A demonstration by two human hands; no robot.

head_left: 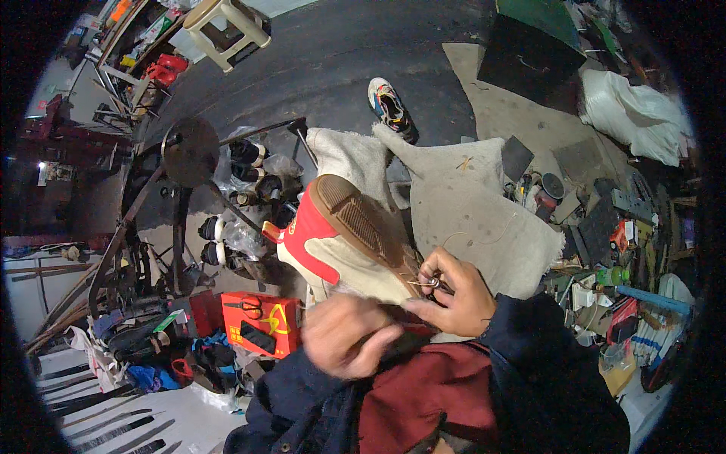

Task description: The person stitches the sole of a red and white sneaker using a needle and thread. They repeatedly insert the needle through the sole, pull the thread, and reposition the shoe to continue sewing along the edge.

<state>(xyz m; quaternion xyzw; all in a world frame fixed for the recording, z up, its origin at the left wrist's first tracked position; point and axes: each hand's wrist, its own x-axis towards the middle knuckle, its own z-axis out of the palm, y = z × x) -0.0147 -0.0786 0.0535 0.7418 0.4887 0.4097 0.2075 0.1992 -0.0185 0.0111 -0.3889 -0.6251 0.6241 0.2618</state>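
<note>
Across the person's lap, a red-and-cream sneaker point(349, 253) is lying tipped over pale cloth point(476, 197), its brown sole point(364, 219) facing sideways, apparently to leave the edge open to the right hand point(457, 293), whose fingers are pinching closely round a small dark tool point(432, 283) (too tiny for me to identify) beside thin thread point(484, 240). Nearer the body, the left hand point(348, 333) is showing blurred, fingers curling loosely, leaving me unable to tell whether they're gripping anything. Scissors point(243, 306) are resting on a red box point(231, 321), seemingly for easy reach.
</note>
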